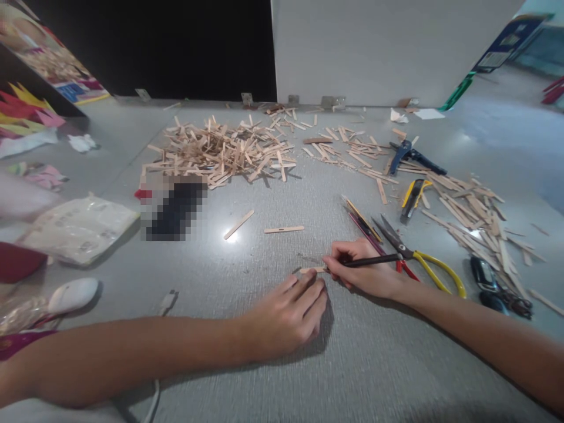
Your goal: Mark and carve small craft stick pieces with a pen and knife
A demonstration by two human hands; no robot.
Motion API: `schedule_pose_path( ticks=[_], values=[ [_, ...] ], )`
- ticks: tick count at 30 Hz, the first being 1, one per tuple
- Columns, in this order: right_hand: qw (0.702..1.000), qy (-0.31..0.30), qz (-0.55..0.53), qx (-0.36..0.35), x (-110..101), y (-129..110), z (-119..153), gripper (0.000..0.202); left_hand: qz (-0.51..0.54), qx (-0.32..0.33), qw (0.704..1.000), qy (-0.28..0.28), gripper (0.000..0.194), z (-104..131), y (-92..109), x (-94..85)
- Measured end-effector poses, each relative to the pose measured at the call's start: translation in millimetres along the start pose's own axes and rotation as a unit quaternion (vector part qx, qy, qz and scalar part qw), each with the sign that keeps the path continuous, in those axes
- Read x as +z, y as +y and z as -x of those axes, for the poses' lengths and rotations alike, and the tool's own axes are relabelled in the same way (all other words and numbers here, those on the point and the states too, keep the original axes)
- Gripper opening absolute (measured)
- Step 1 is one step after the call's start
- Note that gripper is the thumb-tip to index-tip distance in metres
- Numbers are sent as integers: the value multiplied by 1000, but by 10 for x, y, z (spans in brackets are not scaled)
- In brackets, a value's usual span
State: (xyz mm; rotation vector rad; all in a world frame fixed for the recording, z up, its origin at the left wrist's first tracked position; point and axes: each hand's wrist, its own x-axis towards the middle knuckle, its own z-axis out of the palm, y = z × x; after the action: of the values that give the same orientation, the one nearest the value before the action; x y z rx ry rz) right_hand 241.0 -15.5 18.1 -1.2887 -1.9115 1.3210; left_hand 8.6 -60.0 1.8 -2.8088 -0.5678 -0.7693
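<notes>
Stick: A small flat wooden stick (320,269) lay on the grey table (247,388), partly hidden by fingers.
Left hand: The left hand (288,314) was laid over the stick, its fingers bent and slightly apart, their tips resting on or close against the wood rather than wrapped around it.
Right hand: The right hand (363,273) gripped a black pen (374,260) between thumb and fingers, at the right end of the stick; whether its tip touched the wood could not be told.
Step in hand: This looked like marking the stick, judging from the grip and the tip's place.
Next move: A further stroke would have called for firm left fingertips and a light, controlled pen.
Loose sticks: Beyond the stick and to its left lay a plain one (239,224) and another with a dark spot at its middle (284,230).
Heap: A heap of sticks (224,147) lay farther beyond the stick, to the left.
Tools: Right of the stick and slightly beyond it were yellow-handled scissors (405,252); farther out that way lay a yellow cutter (412,198) and blue pliers (403,155).
</notes>
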Motion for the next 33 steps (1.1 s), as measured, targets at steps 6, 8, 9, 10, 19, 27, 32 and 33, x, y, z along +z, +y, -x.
schedule_pose_path(
  ticks=[6,8,9,10,19,27,32,33],
  values=[
    [1000,-6,-12,5,-10,-34,-3,47,7,-4,1000,-6,28,7,6,4],
    [1000,-9,-15,12,-11,-47,-2,47,8,-1,1000,-13,28,17,6,10],
    [1000,-10,-16,14,-11,-52,0,47,8,-1,1000,-15,28,23,6,14],
    [1000,-10,-17,16,-11,-56,1,46,7,-1,1000,-18,28,29,6,17],
    [1000,-4,-8,3,-4,-50,2,47,12,-2,1000,2,26,19,4,15],
    [1000,-6,-10,5,-5,-68,-7,50,18,-8,1000,3,26,-3,-26,17],
    [999,-15,-27,14,-4,-80,-3,50,202,-88,971,97,35,44,52,-174],
    [999,-17,-29,21,-5,-76,0,49,255,-138,947,140,29,94,97,-238]
  ],
)
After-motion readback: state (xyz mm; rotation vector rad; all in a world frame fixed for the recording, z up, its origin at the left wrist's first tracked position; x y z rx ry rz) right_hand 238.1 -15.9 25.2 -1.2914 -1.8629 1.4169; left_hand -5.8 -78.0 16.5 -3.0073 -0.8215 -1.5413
